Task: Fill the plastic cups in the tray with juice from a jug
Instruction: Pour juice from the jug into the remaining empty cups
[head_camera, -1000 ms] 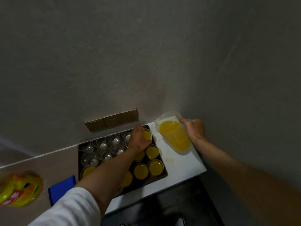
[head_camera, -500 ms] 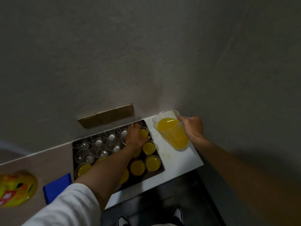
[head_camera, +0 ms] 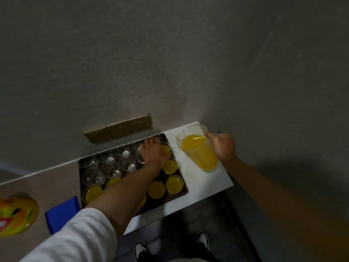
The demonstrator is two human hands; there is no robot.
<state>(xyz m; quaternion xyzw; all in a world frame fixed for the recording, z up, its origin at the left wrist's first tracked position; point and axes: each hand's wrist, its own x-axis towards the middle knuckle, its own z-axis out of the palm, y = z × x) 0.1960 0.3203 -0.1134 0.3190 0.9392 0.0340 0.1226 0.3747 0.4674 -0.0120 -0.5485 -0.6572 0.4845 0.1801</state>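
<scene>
On the white counter (head_camera: 204, 182), just right of the dark tray (head_camera: 186, 188), a clear jug (head_camera: 200, 150) partly full of orange juice is tilted with its spout toward the tray. The right hand (head_camera: 223, 146) grips it from the right side, fingers curled round the handle. Whether the jug's base touches the counter cannot be told.

Inside the tray stand clear plastic cups: the filled cups (head_camera: 173, 184) sit along the near and right sides, the empty cups (head_camera: 111, 159) toward the far left by the wall. The left hand (head_camera: 154, 153) reaches across the tray to its far right corner, its fingers curled round a juice-filled cup (head_camera: 165, 149) there, close to the jug's spout but apart from it. The left forearm, in a white sleeve (head_camera: 75, 239), lies over the middle of the tray and hides some cups.

Behind the tray, gold wall sockets (head_camera: 118, 128) are set in the grey wall. Left of the tray lie a blue cloth (head_camera: 61, 212) and, further left, a yellow juice packet (head_camera: 17, 214). Below the counter edge, two shoes (head_camera: 202, 240) show on the dark floor.
</scene>
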